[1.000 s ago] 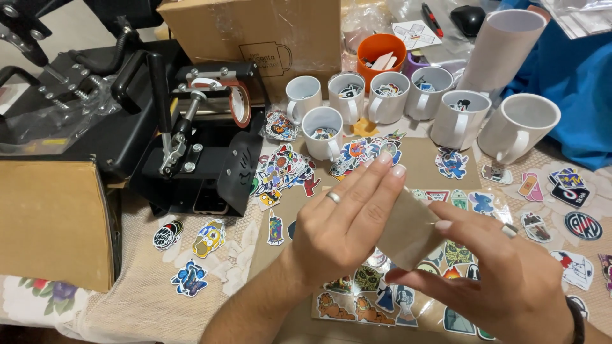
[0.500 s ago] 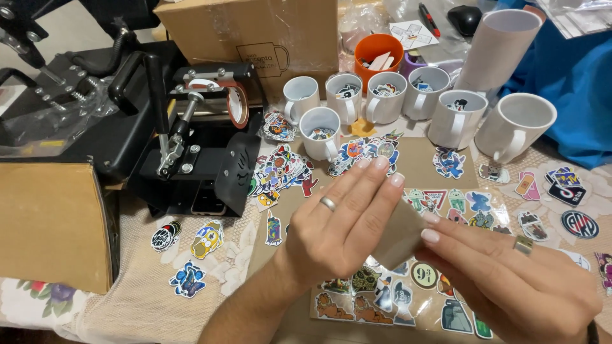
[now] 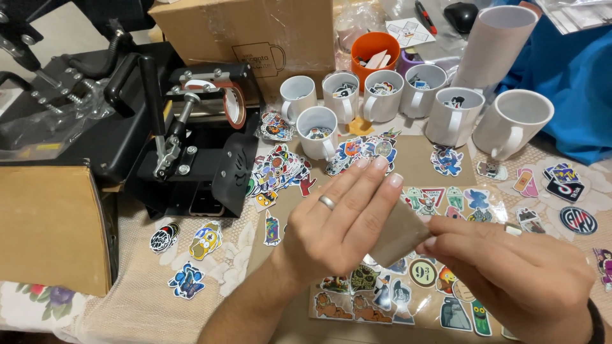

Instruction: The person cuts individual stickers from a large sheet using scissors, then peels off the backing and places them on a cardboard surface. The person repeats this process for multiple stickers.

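Observation:
My left hand [image 3: 341, 220], a ring on one finger, lies flat with its fingers together over a small brown paper piece [image 3: 400, 234]. My right hand [image 3: 510, 271] comes in from the lower right and pinches the same paper's right edge between thumb and fingers. Both hands hover above a brown sheet [image 3: 408, 162] on the table, which is covered with colourful cut-out stickers [image 3: 408, 290]. More loose stickers [image 3: 280, 169] lie in a pile just left of my left hand.
Several white mugs [image 3: 513, 121] holding stickers stand in rows at the back, with an orange cup [image 3: 376, 54] behind them. A black mug press machine [image 3: 191, 146] sits at the left, next to cardboard boxes [image 3: 44, 226]. Blue cloth [image 3: 574, 83] lies at the far right.
My right hand has slid right and lower, its fingers now pinching the paper's edge. My left hand stays flat over the paper, barely shifted.

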